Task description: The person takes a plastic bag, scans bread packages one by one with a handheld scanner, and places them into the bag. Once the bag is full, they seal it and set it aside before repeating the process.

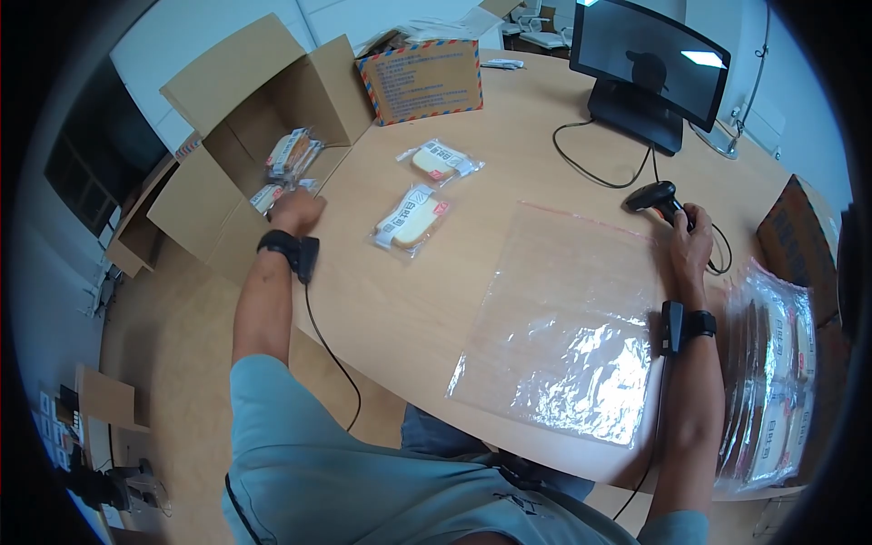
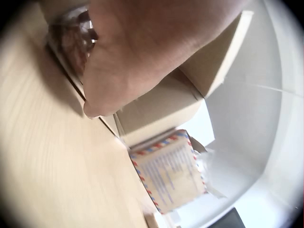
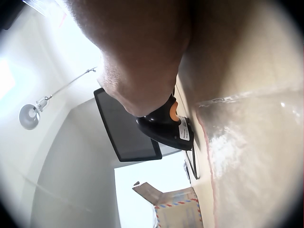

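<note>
My left hand [image 1: 298,211] reaches into the mouth of an open cardboard box [image 1: 222,86] lying on its side, right at a wrapped bread pack [image 1: 266,197]. Its fingertips are hidden, so I cannot tell if they pinch the pack. Another wrapped bread [image 1: 291,154] lies deeper in the box. My right hand [image 1: 692,243] grips the handle of a black barcode scanner [image 1: 652,196], its head pointing left over the table. In the right wrist view the scanner [image 3: 166,126] shows an orange trigger. Two wrapped breads [image 1: 434,163] [image 1: 411,218] lie on the table between the hands.
A large clear plastic bag [image 1: 563,318] lies flat before me. Bagged bread packs [image 1: 772,381] are stacked at the right edge beside a brown carton [image 1: 799,236]. A monitor [image 1: 649,59] stands at the back right, and a striped-edge box [image 1: 422,82] at the back.
</note>
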The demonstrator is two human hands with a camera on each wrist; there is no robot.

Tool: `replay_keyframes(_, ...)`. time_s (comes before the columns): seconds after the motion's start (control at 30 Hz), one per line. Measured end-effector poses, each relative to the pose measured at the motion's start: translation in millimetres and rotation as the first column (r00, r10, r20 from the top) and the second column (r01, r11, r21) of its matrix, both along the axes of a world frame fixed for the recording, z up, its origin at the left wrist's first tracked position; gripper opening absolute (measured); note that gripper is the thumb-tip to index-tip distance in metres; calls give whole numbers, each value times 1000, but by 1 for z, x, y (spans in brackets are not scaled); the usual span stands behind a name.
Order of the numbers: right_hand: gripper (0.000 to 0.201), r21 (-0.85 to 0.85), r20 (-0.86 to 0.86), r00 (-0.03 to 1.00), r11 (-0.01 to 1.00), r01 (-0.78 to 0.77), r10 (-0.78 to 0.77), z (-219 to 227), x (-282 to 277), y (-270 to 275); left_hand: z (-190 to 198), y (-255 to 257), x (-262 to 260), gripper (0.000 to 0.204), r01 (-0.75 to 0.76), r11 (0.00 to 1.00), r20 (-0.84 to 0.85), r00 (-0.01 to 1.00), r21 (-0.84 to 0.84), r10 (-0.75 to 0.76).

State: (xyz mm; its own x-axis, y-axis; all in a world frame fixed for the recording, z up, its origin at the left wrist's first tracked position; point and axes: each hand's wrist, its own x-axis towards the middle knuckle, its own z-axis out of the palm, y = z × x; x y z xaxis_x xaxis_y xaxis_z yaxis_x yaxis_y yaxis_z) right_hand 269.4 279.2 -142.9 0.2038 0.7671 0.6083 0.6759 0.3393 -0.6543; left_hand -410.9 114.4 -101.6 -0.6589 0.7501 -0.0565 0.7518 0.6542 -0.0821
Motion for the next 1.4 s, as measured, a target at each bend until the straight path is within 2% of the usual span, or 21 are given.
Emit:
replay_keyframes(0.1,29,4,-3,1000,1000,-17,17,-2,2,0,22,-20,97,62,81,982,-43,996,168,-75)
replay_keyframes(0.13,29,7,1,1000,1000,-24,24,-2,2,0,20,-15,107,62,79,982,-42,996,169,-73)
replay_keyframes(0.23,29,29,21,999,998,-48,47,-4,4,0,19,-1,119,58,286,941,-44,958,182,-282)
replay_keyframes(0.3,29,18,23,998,998,-52,52,-1,4,-3,24,13,119,50,484,821,200,810,303,-551)
replay_keyframes(0.33,29,1,24,998,998,-58,58,0,3,-5,25,19,117,50,485,819,200,808,307,-554)
replay_keyframes(0.4,29,4,12,998,998,-55,55,1,2,-4,28,31,112,41,261,713,247,815,651,-524)
replay_keyframes(0.47,29,-5,9,999,999,-47,47,-1,2,-5,36,35,79,38,383,672,-96,901,634,-423)
replay_keyframes(0.53,29,9,-8,999,999,-54,54,-1,3,-3,21,50,5,45,334,838,-378,910,430,-169)
replay_keyframes(0.6,29,4,2,999,999,-53,53,-1,5,-2,31,39,-4,55,80,864,-305,948,497,88)
replay_keyframes(0.63,29,0,8,998,998,-62,62,-1,5,-1,23,41,-28,55,91,862,-305,949,499,76)
replay_keyframes(0.7,29,1,6,999,999,-41,41,1,3,-3,-4,48,-78,62,4,823,-331,917,568,224)
replay_keyframes(0.83,27,-56,-91,995,998,-39,34,10,-8,-10,0,36,-77,51,-47,866,-207,963,498,171)
replay_keyframes(0.93,26,-6,-52,998,1000,-28,28,5,-5,-7,2,43,-80,35,46,830,-228,969,556,99)
replay_keyframes(1.0,25,-3,-32,999,999,-32,32,3,-2,-7,0,43,-66,26,236,697,-328,945,677,-1)
replay_keyframes(1.03,25,5,-13,999,999,-42,42,3,-1,-6,1,42,-54,26,240,695,-329,944,678,-6)
replay_keyframes(1.1,25,4,-11,999,999,-33,33,5,-2,-8,5,34,-17,28,377,619,-253,925,689,-283)
replay_keyframes(1.13,25,1,-10,1000,1000,-26,26,5,-3,-8,8,29,6,28,388,614,-262,921,687,-289)
replay_keyframes(1.2,28,13,-14,999,999,-31,31,1,-1,-6,6,11,57,34,492,654,-143,848,575,-511)
replay_keyframes(1.23,30,44,76,997,999,-19,16,-1,-1,-5,4,5,75,34,500,649,-147,842,573,-519)
replay_keyframes(1.3,37,42,228,974,999,8,-17,0,-1,-9,0,-6,102,43,629,617,133,642,473,-755)
replay_keyframes(1.4,41,16,281,960,1000,1,-6,-4,4,-5,7,-21,127,48,636,593,188,588,494,-787)
